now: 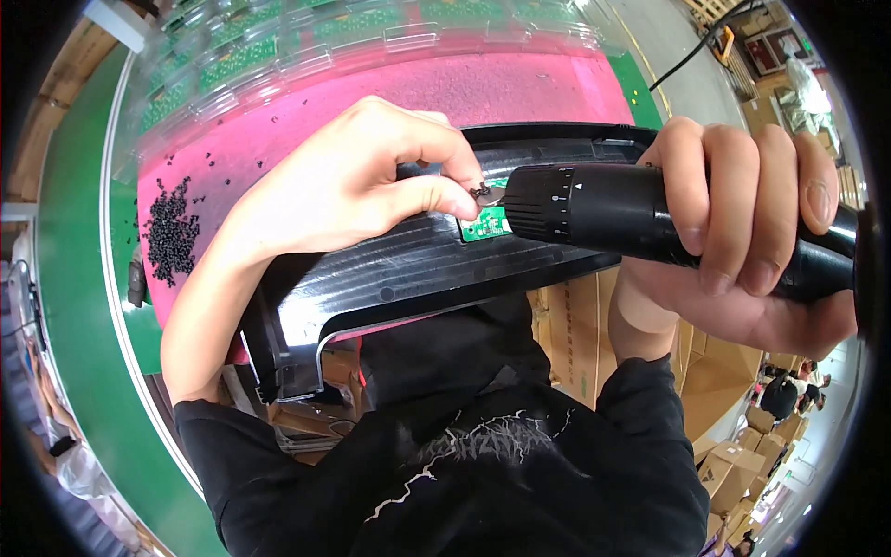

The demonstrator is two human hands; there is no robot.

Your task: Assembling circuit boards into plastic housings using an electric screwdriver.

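My right hand (742, 204) is wrapped round a black electric screwdriver (603, 213) with a ring of markings near its front end. The screwdriver lies nearly level and points left. At its tip my left hand (371, 176) pinches small black screws (481, 191) between thumb and forefinger. Just under the fingers shows a small green circuit board (483, 226), set in a long black plastic housing (418, 278). Part of the board is hidden by the screwdriver and my fingers. The bit's contact with a screw cannot be made out.
A heap of black screws (172, 230) lies at the left on a pink mat (520, 88), with stray ones around it. Clear plastic trays (251, 60) of green boards stand along the far side. The green tabletop (79, 213) extends left. Cardboard boxes (580, 334) stand below the table edge.
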